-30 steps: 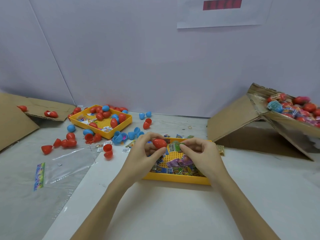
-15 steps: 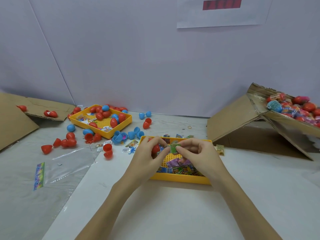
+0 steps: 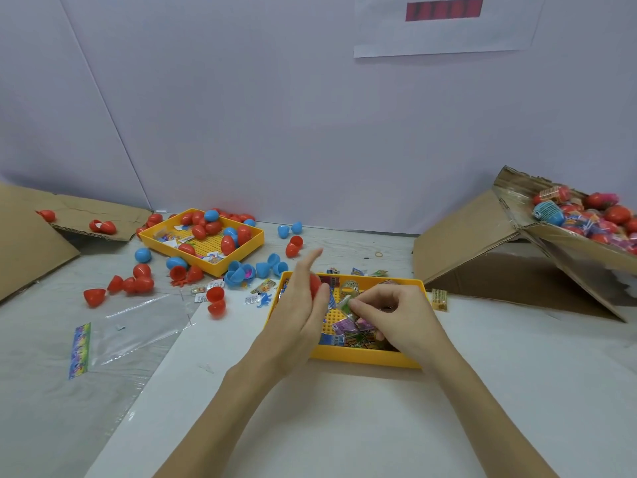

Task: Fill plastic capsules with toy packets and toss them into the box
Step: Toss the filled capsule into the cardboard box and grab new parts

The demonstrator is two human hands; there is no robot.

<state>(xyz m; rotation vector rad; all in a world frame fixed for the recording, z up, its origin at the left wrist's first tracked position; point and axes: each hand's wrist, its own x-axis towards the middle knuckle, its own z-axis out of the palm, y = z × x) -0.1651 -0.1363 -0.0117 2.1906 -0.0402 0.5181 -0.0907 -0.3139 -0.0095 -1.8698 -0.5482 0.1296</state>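
Observation:
My left hand (image 3: pixel 299 312) holds a red capsule half (image 3: pixel 315 283) over the left end of the near yellow tray (image 3: pixel 362 359), its index finger stretched upward. Just to the right, my right hand (image 3: pixel 393 315) pinches a small green toy packet (image 3: pixel 345 301) above the tray's pile of coloured packets (image 3: pixel 351 334). The open cardboard box (image 3: pixel 565 243) at the far right holds several filled capsules.
A second yellow tray (image 3: pixel 253 243) with red and blue capsule halves sits at the back left, with more halves scattered around it. Clear plastic bags (image 3: pixel 113 334) lie on the left. A flattened cardboard piece (image 3: pixel 31 243) leans at the far left edge.
My left hand has turned edge-on and its index finger has lifted straight, with the red half still in it. My right hand has dropped slightly toward the tray with the green packet.

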